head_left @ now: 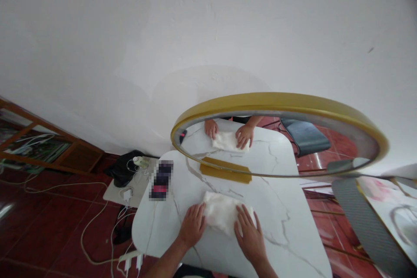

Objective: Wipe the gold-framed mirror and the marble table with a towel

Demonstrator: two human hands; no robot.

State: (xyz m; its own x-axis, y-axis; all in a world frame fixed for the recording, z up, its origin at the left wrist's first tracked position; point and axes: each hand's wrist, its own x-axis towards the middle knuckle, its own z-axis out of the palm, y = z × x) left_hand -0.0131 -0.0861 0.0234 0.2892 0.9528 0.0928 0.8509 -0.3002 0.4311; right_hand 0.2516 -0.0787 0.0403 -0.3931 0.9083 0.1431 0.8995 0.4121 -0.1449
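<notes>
A folded white cloth [220, 213] lies flat on the white marbled table [286, 226]. My left hand [193, 225] rests at the cloth's left edge, fingers stretched forward and touching it. On the cloth's right end lies my right hand [249, 231], palm down with the fingers spread. Both hands and the cloth also show reflected in the round mirror [260, 139] in front of me. The undersides of the fingers are hidden.
The gold-framed mirror stands on a gold base [224, 170] at the table's back. A blurred-out phone-like item [161, 180] lies left. A side stand [112, 193] holds a black bag [124, 167] and bottle [140, 161]. Cables and a power strip [130, 255] trail left; a chair [368, 221] stands right.
</notes>
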